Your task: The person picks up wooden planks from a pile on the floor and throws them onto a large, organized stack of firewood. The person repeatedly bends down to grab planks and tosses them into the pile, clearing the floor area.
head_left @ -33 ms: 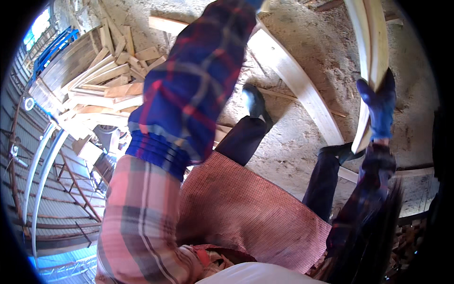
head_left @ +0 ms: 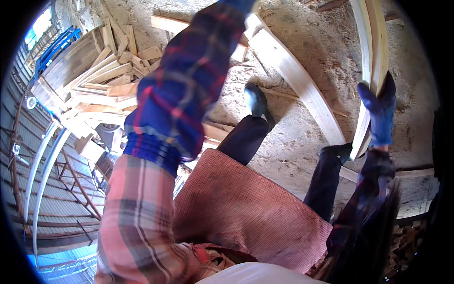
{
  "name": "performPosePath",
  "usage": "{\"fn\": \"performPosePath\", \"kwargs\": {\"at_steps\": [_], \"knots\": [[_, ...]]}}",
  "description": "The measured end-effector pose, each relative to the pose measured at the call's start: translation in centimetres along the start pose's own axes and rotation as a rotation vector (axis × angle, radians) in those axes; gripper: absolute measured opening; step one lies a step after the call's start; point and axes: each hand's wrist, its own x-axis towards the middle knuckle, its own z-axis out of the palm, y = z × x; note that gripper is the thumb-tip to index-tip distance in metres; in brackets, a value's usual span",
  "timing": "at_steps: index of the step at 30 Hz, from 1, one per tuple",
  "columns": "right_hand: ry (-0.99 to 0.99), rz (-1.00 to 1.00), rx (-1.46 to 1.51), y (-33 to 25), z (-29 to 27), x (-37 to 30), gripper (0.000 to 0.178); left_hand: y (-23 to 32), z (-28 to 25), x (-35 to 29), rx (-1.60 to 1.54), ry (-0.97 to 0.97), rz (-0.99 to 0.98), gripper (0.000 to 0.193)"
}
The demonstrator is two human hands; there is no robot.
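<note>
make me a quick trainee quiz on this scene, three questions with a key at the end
1. Multiple choice: what does the right hand hold?
a) a hammer
b) pale wooden pieces
c) a coil of rope
2. True or false: the left hand is in full view near the bottom edge of the picture.
3. Fill in the blank: the wood pile lies on the ___ side of the picture.

Key:
1. b
2. False; it is at the top edge, partly cut off, so its grip cannot be told.
3. left
</note>
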Motion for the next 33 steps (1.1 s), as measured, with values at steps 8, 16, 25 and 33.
{"fn": "performPosePath", "kwargs": {"at_steps": [8, 16, 25, 33], "knots": [[0.153, -0.284, 0.073, 2.0, 11.3, -7.3, 0.087, -13.7, -9.2, -8.6, -0.045, 0.028, -0.064, 0.081], [-0.113, -0.192, 0.041, 3.0, 14.6, -4.6, 0.075, -18.0, -6.8, -13.5, -0.356, -0.045, -0.218, 0.084], [-0.415, 0.129, 0.072, 6.4, 15.4, -1.8, 0.069, -13.8, -6.8, -13.4, -0.754, -0.17, -0.353, 0.064], [-0.365, 0.52, 0.752, -2.9, 7.6, -9.3, 0.059, -11.4, 1.2, -9.0, -0.11, -0.047, -0.489, 0.105]]}}
